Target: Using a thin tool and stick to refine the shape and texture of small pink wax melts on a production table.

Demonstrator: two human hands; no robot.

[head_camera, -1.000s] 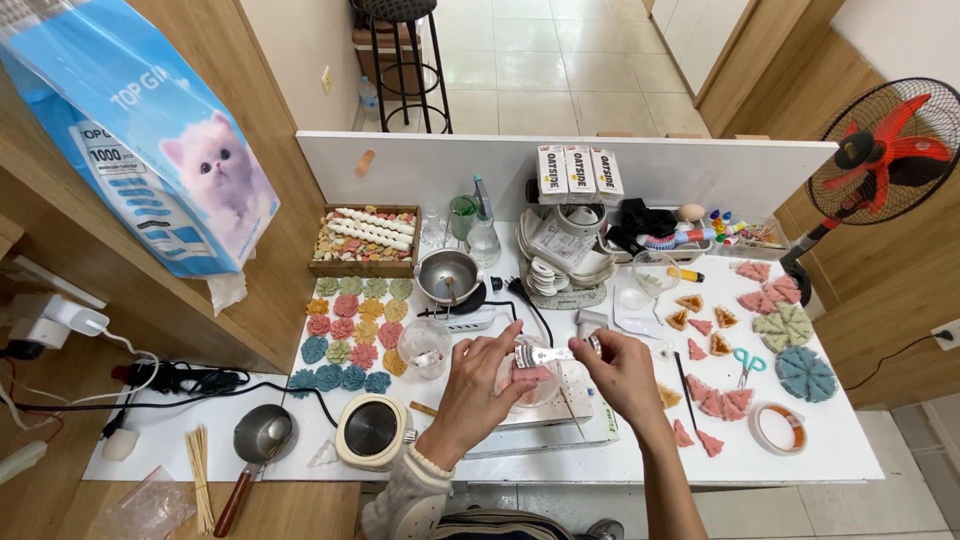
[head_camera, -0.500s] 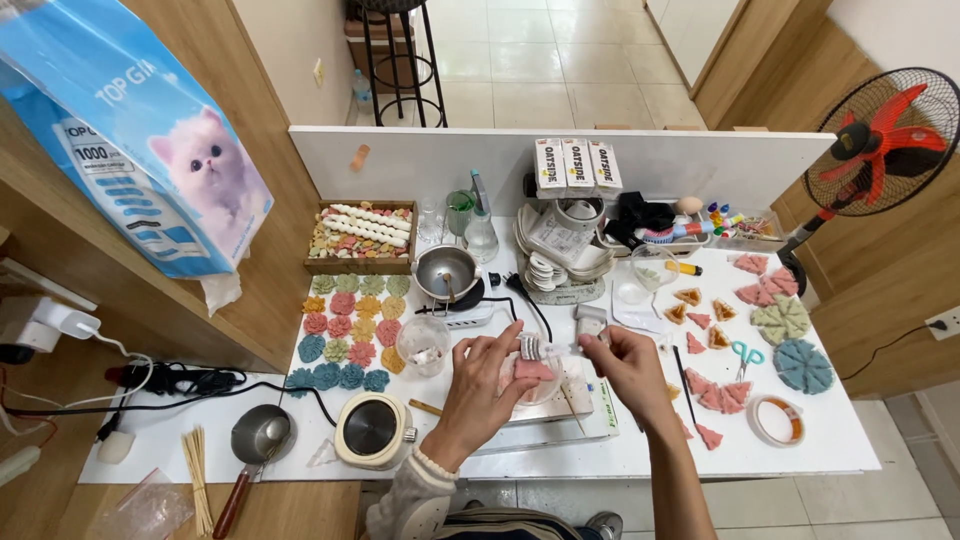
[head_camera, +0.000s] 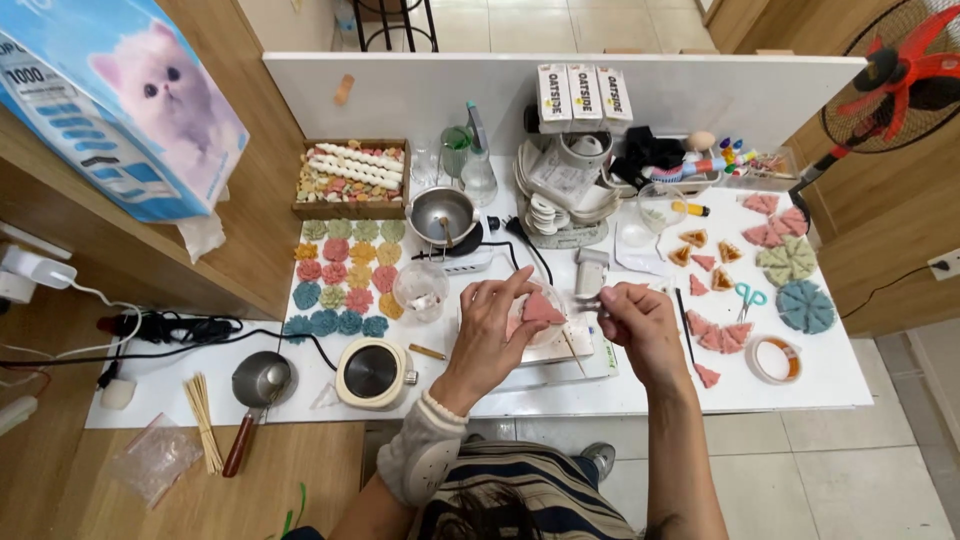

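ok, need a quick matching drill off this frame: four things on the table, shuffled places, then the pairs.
Things:
1. pink triangular piece
2. small scissors
3. roll of tape
4. wooden sticks

Places:
A. near edge of the table, far to the person's left
B. right of the right hand, near the table's front edge
C. held in the left hand
D. among the wedge pieces, beside the blue fan-shaped round

Pairs: 1-C, 2-D, 3-B, 4-A
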